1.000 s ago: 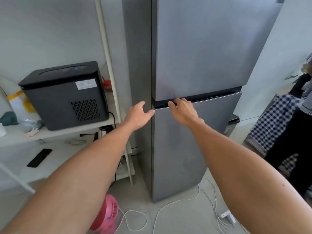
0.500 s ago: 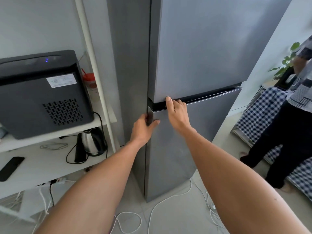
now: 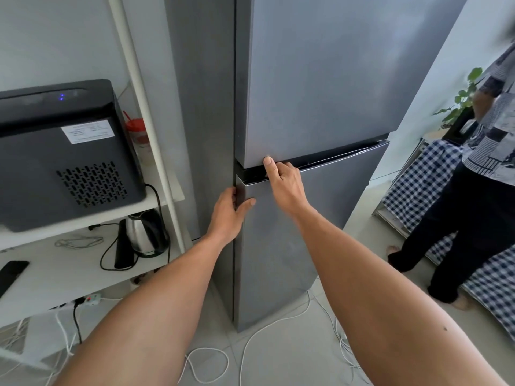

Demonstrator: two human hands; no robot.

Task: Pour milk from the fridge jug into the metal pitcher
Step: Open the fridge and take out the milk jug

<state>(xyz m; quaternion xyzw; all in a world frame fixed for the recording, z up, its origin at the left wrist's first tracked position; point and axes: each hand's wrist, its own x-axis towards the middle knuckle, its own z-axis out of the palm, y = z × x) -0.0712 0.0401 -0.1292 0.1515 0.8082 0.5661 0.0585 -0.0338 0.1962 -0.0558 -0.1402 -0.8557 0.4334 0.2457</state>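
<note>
A tall grey fridge fills the middle of the head view, with an upper door and a lower door. The lower door stands slightly ajar at its left edge. My left hand grips that left edge near the top corner, thumb on the front. My right hand has its fingers hooked into the dark handle slot between the two doors, thumb up against the upper door. Neither the milk jug nor the metal pitcher is in view.
A white shelf unit stands left, holding a black appliance, a steel kettle and a black phone. White cables trail over the tiled floor. Another person stands at the right by checked fabric.
My left hand slid from the fridge's corner down onto the lower door's left edge and closed on it. My right hand settled into the handle slot. The lower door has cracked ajar.
</note>
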